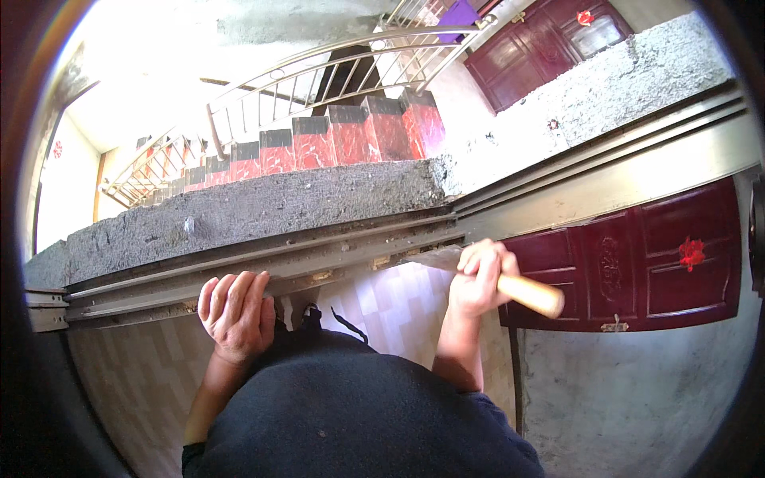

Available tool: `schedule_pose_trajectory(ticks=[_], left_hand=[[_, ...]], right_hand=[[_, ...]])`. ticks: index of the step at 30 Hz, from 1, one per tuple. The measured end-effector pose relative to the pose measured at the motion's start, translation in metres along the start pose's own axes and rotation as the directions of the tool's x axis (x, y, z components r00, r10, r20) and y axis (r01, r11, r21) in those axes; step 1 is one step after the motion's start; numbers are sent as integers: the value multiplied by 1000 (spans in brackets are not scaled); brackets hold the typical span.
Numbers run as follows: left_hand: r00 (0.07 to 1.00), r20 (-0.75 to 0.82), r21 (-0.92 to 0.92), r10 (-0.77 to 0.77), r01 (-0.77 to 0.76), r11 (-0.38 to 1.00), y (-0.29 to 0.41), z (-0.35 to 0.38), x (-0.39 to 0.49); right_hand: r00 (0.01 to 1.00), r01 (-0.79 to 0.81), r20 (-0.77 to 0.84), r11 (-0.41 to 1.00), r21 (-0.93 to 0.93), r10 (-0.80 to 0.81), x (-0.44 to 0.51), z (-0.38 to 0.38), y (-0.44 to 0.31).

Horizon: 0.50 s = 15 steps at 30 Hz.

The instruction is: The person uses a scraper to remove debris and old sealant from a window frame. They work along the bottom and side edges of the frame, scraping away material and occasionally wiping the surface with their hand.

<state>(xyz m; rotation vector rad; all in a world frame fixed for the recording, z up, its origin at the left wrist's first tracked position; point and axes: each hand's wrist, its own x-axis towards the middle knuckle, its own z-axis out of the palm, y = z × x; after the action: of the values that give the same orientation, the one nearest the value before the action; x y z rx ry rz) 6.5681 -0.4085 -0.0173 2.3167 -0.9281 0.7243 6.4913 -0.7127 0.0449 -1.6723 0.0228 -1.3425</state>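
Observation:
My right hand (483, 278) grips a scraper or putty knife with a pale wooden handle (532, 294). Its flat metal blade (439, 258) points left and touches or lies just over the near edge of a dirty metal sliding-window track (311, 254), close to the frame's corner. Lumps of debris stick along that near edge. On the left, my left hand (237, 310) rests with its fingers curled over the same track's near edge; the thumb's underside is hidden, and no tool shows in it.
Beyond the track runs a rough concrete ledge (299, 194). An upright frame member (633, 185) stands at the right. Past the opening are red-and-black stairs (311, 146) with a metal railing (358, 42). A dark red door (609, 275) is at the right, tiled floor (382, 310) below.

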Motion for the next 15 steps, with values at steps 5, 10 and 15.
schedule_pose_trajectory(ticks=[5, 10, 15], left_hand=[[1000, -4, 10, 3, -3, 1000, -1, 0, -1], [1000, -10, 29, 9, -8, 1000, 0, -1, -1], [1000, -16, 18, 13, -13, 1000, -1, 1, -1]], right_hand=[[980, 196, -32, 979, -62, -198, -12, -3, -10], [961, 273, 83, 952, -141, -264, -3, -6, -18], [938, 330, 193, 912, -244, -288, -8, -5, -13]])
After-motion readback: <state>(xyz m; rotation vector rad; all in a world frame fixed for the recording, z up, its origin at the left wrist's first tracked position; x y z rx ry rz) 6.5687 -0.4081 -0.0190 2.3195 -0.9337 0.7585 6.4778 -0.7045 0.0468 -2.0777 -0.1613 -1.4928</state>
